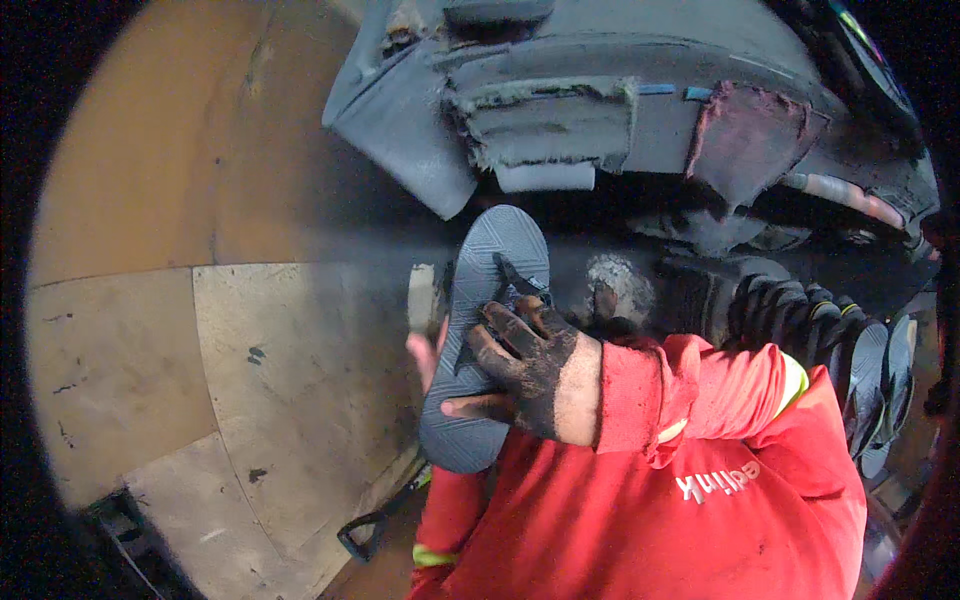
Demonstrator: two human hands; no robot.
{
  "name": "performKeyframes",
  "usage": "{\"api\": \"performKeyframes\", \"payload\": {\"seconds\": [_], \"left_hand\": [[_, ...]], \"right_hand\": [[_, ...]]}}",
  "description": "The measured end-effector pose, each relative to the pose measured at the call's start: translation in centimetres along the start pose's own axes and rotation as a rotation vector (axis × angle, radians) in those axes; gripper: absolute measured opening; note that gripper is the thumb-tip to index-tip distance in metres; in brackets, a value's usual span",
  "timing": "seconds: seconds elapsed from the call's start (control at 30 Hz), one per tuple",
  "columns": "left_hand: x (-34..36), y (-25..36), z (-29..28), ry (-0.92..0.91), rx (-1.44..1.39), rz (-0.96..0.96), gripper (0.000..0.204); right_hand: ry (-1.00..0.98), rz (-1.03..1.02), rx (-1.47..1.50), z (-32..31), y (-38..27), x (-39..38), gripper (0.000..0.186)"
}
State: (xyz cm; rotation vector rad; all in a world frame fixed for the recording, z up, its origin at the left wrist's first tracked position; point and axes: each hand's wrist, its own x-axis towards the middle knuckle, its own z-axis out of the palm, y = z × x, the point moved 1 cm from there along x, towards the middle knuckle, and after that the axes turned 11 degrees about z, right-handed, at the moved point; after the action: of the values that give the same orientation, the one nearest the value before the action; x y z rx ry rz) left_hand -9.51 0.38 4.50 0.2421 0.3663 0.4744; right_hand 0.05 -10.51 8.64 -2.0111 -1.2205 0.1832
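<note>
Brown and tan sheets (300, 400) cover the left side, with dark smudges on them. At the top is a dusty grey bench (640, 40), or maybe a machine, with a grey rag (545, 130) and a red rag (750, 135) on its front.

One grey sandal (475, 300) is up in front of the person's red shirt (640, 530), just below the bench edge. It stands on a slant, with its lined side and black strap (515, 272) showing. The right hand (520, 355), in a dark, dirty glove, grips it over the strap and the near edge. The left hand (423, 362) is mostly hidden behind it. Its fingertips peek out at the far edge, so I can't tell how hard it holds.

What could go wrong? Dust on the glove might make the sandal slip or get it dirty. A hard tug could twist or rip the strap. If the sandal swings up, it could bump the bench. A loose elbow might knock the row of sandals (868, 370) on the right.
</note>
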Motion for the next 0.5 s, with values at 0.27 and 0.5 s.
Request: {"api": "performKeyframes", "payload": {"seconds": [0.27, 0.5], "left_hand": [[3.6, -3.5, -1.8, -0.183, 0.190, -0.049, 0.062], [7.6, -3.3, -1.0, -0.181, 0.628, 0.049, 0.059]], "right_hand": [[-0.125, 0.082, 0.108, -2.7, 5.3, -2.4, 0.077], [-0.185, 0.618, 0.881, 2.6, 10.2, 0.5, 0.118]]}}
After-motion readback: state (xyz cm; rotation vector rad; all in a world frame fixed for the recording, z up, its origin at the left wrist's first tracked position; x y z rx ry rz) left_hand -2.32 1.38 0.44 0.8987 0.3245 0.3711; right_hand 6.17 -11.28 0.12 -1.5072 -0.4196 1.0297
